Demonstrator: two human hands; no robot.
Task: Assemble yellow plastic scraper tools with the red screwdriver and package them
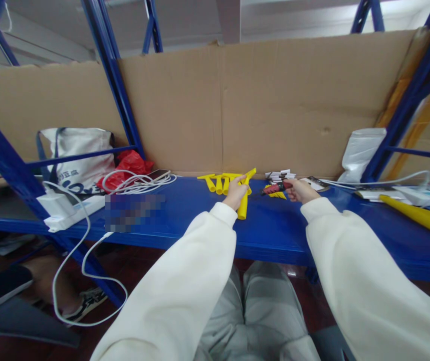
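Left hand (235, 193) pinching smooth yellow T-shaped piece (242, 208) — right hand (299, 191) pinching red-handled tool (273, 188), dark tip blurred.

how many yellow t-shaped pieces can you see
At least 4: one yellow piece in the left hand, three others side by side on the blue tabletop, left of that hand; more may be hidden behind it.
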